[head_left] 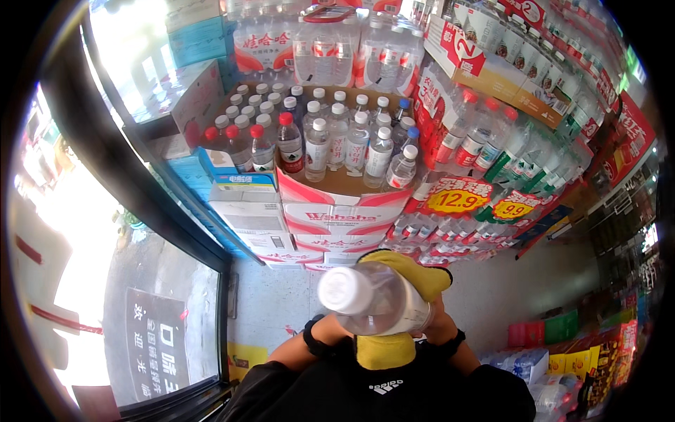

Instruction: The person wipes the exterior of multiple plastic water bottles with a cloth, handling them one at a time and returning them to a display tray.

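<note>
Close in front of my chest is a clear plastic bottle (pixel 383 302), tilted, its white cap (pixel 345 290) toward the upper left. My right hand (pixel 437 322) is closed at the lower end of this bottle, partly covered by it. A yellow cloth with a dark edge (pixel 411 273) shows on the far side of the bottle, and more of it on the near side. My left hand (pixel 335 328) reaches in behind the bottle from the left; its fingers are hidden. Black bands (pixel 316 339) circle both wrists.
Ahead, an open carton (pixel 337 204) atop stacked cartons holds several upright bottles with white, red and blue caps. Wrapped bottle packs (pixel 323 53) stand behind it. Stacked drinks (pixel 485 133) line the right. At left is a glass door (pixel 169 309); goods (pixel 562 366) sit lower right.
</note>
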